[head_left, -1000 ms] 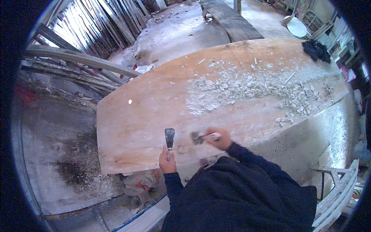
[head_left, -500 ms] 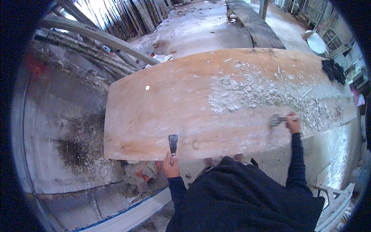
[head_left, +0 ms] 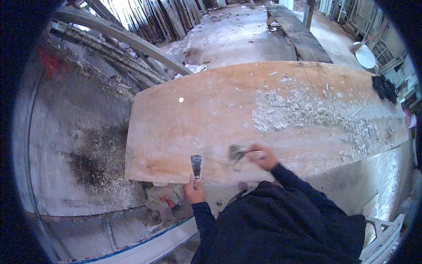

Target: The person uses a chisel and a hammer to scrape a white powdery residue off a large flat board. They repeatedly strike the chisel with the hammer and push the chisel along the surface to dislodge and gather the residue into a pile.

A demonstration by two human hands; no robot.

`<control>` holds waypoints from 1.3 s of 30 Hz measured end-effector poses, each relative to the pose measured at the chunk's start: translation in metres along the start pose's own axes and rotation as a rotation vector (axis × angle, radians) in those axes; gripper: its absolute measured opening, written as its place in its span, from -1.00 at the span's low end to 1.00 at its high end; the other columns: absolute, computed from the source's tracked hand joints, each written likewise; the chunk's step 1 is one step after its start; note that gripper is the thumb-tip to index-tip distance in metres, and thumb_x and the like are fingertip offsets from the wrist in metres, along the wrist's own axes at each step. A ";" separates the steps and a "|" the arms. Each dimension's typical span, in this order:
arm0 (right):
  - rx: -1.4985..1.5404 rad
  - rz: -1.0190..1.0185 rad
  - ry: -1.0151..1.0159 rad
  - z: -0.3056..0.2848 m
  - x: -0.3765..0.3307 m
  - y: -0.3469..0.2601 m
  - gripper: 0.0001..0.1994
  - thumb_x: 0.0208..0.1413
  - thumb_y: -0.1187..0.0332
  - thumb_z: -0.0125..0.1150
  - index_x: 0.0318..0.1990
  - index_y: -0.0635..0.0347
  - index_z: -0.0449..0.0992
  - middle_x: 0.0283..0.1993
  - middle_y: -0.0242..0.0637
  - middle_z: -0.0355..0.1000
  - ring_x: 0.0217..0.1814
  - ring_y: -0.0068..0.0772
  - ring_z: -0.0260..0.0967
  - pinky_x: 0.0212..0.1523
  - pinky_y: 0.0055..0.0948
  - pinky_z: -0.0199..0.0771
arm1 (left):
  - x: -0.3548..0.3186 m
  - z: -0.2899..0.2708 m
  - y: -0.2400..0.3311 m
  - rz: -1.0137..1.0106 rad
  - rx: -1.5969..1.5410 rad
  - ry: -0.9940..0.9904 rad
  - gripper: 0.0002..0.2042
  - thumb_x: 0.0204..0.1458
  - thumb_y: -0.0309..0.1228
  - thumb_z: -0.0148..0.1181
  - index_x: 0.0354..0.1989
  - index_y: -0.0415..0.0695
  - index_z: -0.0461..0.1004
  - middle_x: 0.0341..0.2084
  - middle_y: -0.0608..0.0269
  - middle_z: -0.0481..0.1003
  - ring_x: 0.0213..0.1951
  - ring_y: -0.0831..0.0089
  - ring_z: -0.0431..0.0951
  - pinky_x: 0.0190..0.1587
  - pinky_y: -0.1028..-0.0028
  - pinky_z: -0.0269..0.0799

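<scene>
My left hand (head_left: pixel 194 192), at the near edge of a wooden board (head_left: pixel 167 132), is closed round the handle of a putty knife (head_left: pixel 196 165). Its dark, flared blade points away from me over the board. Further right, my right hand (head_left: pixel 263 157) grips a short-handled tool (head_left: pixel 238 153) with a broad grey head turned to the left, low over the board's near part. Motion smears that head, so its exact kind and whether it touches the wood cannot be told. Whitish flakes and crumbs (head_left: pixel 303 111) lie spread over the board's right half.
A black tangled bundle (head_left: pixel 384 89) rests at the board's far right corner. Beyond stands a long dark bench (head_left: pixel 299 33). Timber beams (head_left: pixel 110 33) lean at the far left, beside a stained grey panel (head_left: pixel 79 145). A crumpled sack (head_left: pixel 165 200) lies below the near edge.
My right hand has swept left along the board with its tool, coming closer to the putty knife. My left hand keeps the same hold. The whole view has shifted slightly.
</scene>
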State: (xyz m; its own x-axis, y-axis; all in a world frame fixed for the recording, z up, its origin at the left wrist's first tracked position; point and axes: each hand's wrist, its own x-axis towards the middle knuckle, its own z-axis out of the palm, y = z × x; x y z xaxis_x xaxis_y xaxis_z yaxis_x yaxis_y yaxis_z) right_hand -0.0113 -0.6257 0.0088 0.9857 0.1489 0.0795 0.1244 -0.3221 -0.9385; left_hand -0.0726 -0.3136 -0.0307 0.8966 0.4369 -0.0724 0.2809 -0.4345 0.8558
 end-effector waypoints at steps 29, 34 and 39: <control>0.060 0.031 0.471 -0.053 0.084 0.075 -0.83 -0.08 0.40 0.11 -0.28 0.18 0.46 -0.28 -0.33 0.44 -0.23 -0.55 0.33 -0.16 -0.52 0.31 | 0.049 0.049 0.054 0.427 0.242 -0.458 -0.60 -0.08 -0.29 0.08 -0.01 -0.07 0.34 -0.44 0.10 0.41 -0.43 0.30 0.41 -0.34 0.41 0.33; -0.147 -0.102 0.249 0.049 0.202 0.019 -0.80 -0.13 0.30 0.20 -0.35 0.18 0.44 -0.46 -0.33 0.44 -0.40 -0.43 0.41 -0.34 -0.43 0.41 | 0.031 0.081 0.091 0.493 0.266 -0.504 -0.60 -0.08 -0.24 0.07 0.00 0.02 0.33 -0.47 0.11 0.40 -0.43 0.29 0.40 -0.34 0.39 0.32; -0.045 0.080 0.216 -0.054 0.238 0.104 -0.86 -0.21 0.39 0.23 -0.43 0.19 0.47 -0.56 -0.37 0.41 -0.63 -0.55 0.35 -0.58 -0.52 0.40 | 0.023 0.095 0.087 0.429 0.223 -0.509 -0.59 -0.10 -0.25 0.10 -0.01 -0.01 0.34 -0.46 0.10 0.41 -0.39 0.24 0.42 -0.33 0.37 0.33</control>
State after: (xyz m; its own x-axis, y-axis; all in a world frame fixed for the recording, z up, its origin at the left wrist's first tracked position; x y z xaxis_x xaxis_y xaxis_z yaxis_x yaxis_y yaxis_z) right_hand 0.2427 -0.6738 -0.0517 0.9935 -0.0810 0.0801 0.0451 -0.3664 -0.9293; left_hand 0.0049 -0.4162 -0.0065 0.9776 -0.2083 -0.0294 -0.1185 -0.6611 0.7408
